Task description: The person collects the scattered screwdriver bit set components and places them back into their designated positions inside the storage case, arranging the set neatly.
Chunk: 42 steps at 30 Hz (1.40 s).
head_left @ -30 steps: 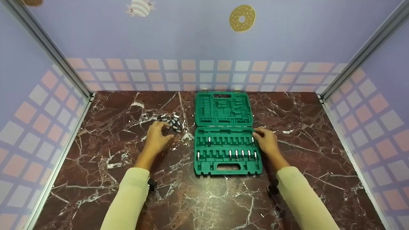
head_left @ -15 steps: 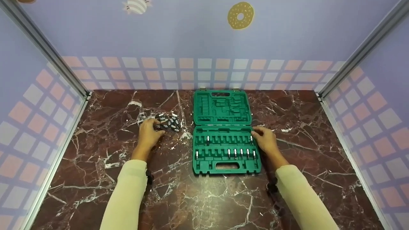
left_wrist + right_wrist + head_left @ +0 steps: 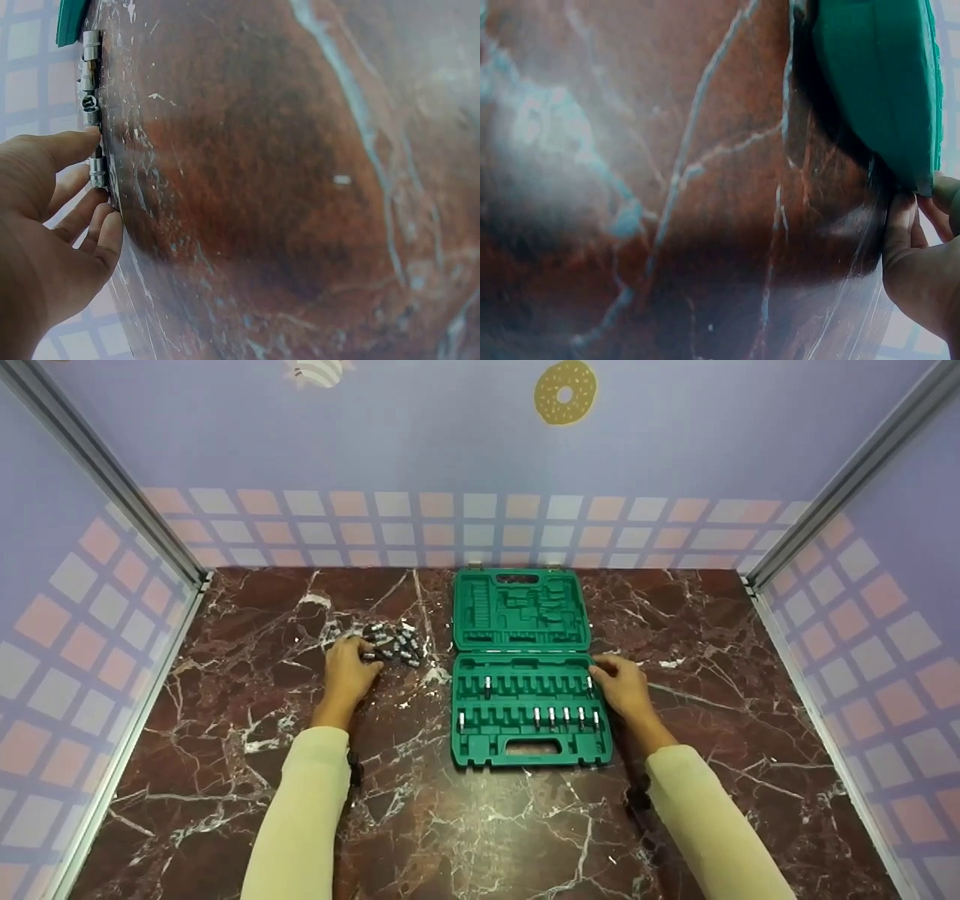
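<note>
My left hand is at the left edge of a pile of bit sockets, short silver pieces with dark shanks. In the left wrist view, thumb and fingers pinch around one bit socket; its lower end is partly hidden. My right hand holds the right edge of the green socket case, near the hinge side. The right wrist view has the thumb low against the case's side, fingers above. Several sockets stand in slots, among them an upper-row socket and a lower-row socket.
The case lies open, its moulded lid flat toward the back wall. Dark red marbled tabletop surrounds it. Patterned panels enclose the sides, including the left wall and right wall.
My left hand has drawn a little left and back toward the pile's left edge, its thumb nearer the fingers. The right hand stays on the case. The camera view has tilted slightly.
</note>
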Each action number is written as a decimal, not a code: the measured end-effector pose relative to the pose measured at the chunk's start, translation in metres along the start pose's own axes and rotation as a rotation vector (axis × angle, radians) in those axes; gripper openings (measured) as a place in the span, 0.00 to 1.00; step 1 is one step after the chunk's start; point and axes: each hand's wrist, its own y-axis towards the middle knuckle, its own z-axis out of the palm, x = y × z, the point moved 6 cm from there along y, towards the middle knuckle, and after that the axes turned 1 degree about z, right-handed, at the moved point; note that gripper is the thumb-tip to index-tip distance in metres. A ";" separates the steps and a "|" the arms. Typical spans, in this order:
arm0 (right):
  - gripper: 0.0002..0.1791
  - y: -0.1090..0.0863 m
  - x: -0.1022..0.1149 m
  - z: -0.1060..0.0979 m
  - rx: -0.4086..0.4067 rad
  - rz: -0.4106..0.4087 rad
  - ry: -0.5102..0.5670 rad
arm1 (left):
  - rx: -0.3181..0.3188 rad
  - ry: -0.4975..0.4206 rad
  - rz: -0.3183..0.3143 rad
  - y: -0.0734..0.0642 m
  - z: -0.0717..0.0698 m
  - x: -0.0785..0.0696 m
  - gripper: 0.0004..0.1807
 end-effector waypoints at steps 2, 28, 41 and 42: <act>0.19 0.000 0.000 0.000 -0.002 0.000 -0.002 | -0.004 0.005 0.000 0.000 0.000 0.000 0.16; 0.19 0.001 0.000 0.000 0.013 0.007 0.029 | -0.001 -0.062 0.037 -0.005 -0.006 -0.004 0.04; 0.18 0.000 -0.002 0.002 0.003 0.007 -0.005 | 0.032 -0.119 -0.022 -0.016 -0.006 -0.003 0.05; 0.18 0.000 -0.002 0.002 0.002 0.008 -0.001 | 0.032 -0.121 -0.016 -0.017 -0.006 -0.004 0.06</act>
